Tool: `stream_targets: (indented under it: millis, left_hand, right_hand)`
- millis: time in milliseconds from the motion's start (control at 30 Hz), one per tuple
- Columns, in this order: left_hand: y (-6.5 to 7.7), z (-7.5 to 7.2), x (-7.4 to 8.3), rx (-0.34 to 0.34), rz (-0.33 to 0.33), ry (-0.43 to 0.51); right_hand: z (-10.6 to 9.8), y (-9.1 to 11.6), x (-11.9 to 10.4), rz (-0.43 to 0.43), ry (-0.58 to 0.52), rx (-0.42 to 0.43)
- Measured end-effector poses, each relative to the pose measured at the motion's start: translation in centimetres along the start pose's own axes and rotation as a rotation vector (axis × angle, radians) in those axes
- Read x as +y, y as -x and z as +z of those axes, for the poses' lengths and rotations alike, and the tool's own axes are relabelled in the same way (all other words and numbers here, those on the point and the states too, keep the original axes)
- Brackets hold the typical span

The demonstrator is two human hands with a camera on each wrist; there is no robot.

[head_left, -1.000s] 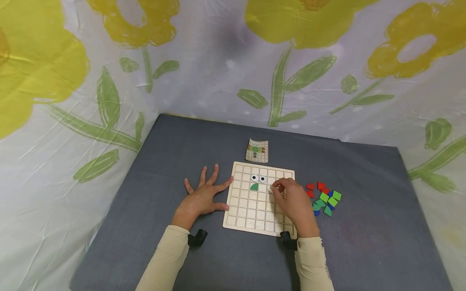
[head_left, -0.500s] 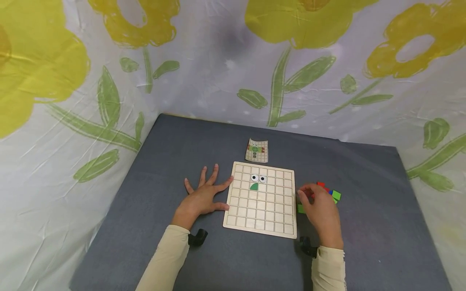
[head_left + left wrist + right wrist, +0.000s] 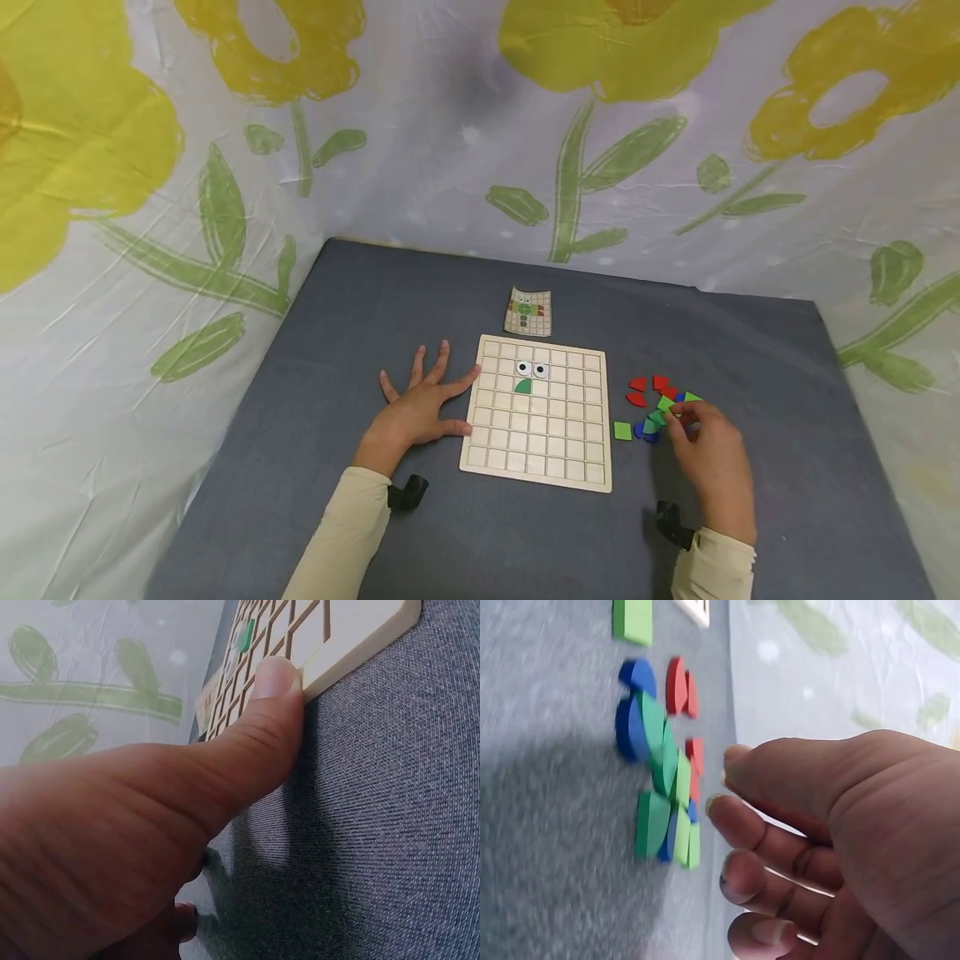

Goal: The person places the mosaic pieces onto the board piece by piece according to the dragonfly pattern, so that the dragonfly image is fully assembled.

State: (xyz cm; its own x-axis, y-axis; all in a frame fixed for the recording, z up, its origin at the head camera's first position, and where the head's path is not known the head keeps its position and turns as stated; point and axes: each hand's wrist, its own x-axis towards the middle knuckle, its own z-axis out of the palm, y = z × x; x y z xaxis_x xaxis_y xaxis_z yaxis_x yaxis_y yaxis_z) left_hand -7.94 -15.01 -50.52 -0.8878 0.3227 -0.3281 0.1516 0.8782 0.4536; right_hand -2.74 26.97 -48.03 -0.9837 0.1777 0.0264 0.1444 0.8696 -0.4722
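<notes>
Left hand [image 3: 412, 417]: fingers spread wide, at board's left edge; thumb pad over the rim and onto the grid, index tip on the same edge farther up. Right hand [image 3: 708, 442]: fingers loosely bent, thumb apart from them, nothing seen between; poised at right side of the piece pile. Fingertip contact with pieces: can't tell.

Board [image 3: 525, 450]: pale smooth wood, roughly square so no long axis, rounded corners, grooved square cells. Lies flat mid-surface, turned slightly, near edge dipping toward its right corner. On it, toward the far edge: two round eye pieces [image 3: 532, 369] side by side, white with black centres; just below, a green quarter-round [image 3: 522, 386], arc facing far left.

Light green square [image 3: 622, 431]: thick, flat, narrow gap off board's right edge. Next right, the pile: red fan shapes [image 3: 637, 399] on its far left, blue curved pieces [image 3: 651, 437] nearer, teal and light green ones overlapping.

Card [image 3: 528, 313]: slightly curled, printed grid figure, long axis toward surface's far edge, just beyond board's far edge.

Surface [image 3: 810, 467]: grey woven cloth, wide stretch from pile to right edge.
</notes>
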Motion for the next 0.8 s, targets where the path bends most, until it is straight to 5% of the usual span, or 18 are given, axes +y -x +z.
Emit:
stream_targets:
  millis: [567,800]
  left_hand:
    - [-0.1,0.1,-0.2,-0.013,-0.007,0.000]
    - [-0.1,-0.1,-0.1,-0.014,-0.009,-0.005]
  right_hand:
    - [-0.1,0.3,2.0,0.072,0.048,-0.155]
    - [0.3,0.2,2.0,0.062,0.054,-0.158]
